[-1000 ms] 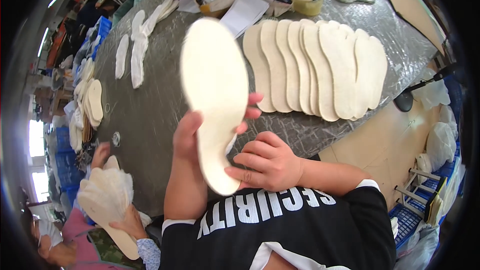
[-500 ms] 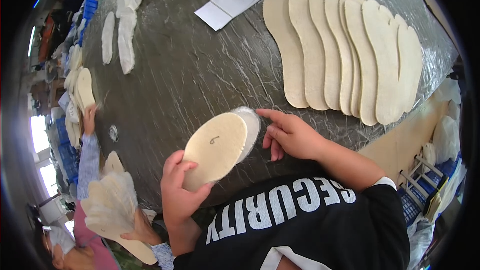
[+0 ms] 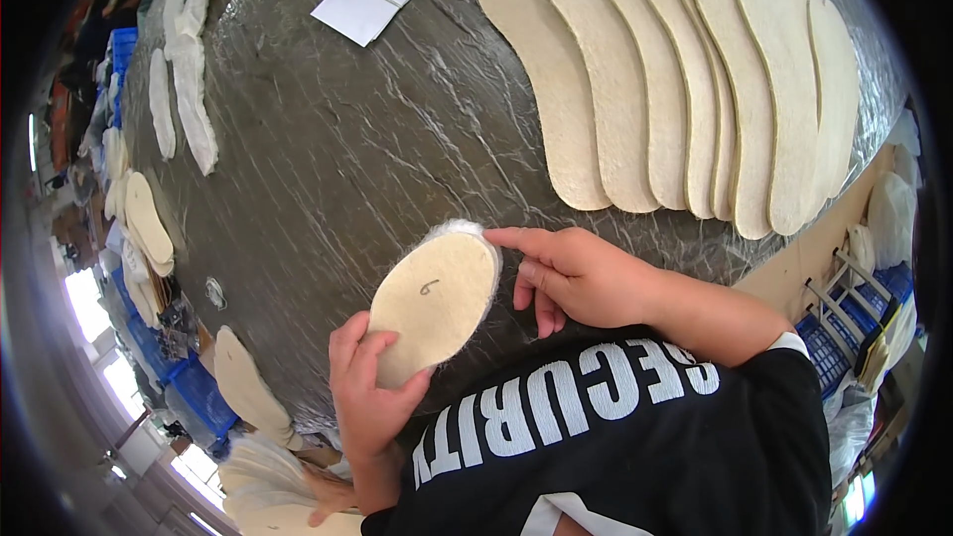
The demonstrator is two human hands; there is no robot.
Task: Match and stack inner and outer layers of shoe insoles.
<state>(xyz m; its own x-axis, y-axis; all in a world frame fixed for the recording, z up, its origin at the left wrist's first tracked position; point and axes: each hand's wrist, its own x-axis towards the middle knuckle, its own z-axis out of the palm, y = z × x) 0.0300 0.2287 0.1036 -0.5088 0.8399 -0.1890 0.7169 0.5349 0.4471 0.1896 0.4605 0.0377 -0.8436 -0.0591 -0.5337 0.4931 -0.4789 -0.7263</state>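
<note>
A cream felt insole (image 3: pixel 430 290) with a small dark handwritten mark is held in my left hand (image 3: pixel 369 377), thumb on the near edge and fingers round the left side. Beneath it lies another layer, whose fluffy white rim (image 3: pixel 459 228) shows along the far and right edges. My right hand (image 3: pixel 586 278) is to the right, its index fingertip touching the insole's far right edge. Its other fingers are bent and apart, with nothing in them. A fanned row of cream insoles (image 3: pixel 566 79) lies on the table beyond my right hand.
The dark table (image 3: pixel 298 169) has a crinkled plastic cover. White strips (image 3: pixel 355 15) lie at its far side, fluffy white pieces (image 3: pixel 189 69) at far left. Insoles (image 3: pixel 243 382) rest at the left edge. Another person's hand (image 3: pixel 330 493) holds insoles at lower left.
The two layers in my left hand now nearly line up; before, the lower one stuck out to the right. My right index finger has come to the edge. The view has shifted.
</note>
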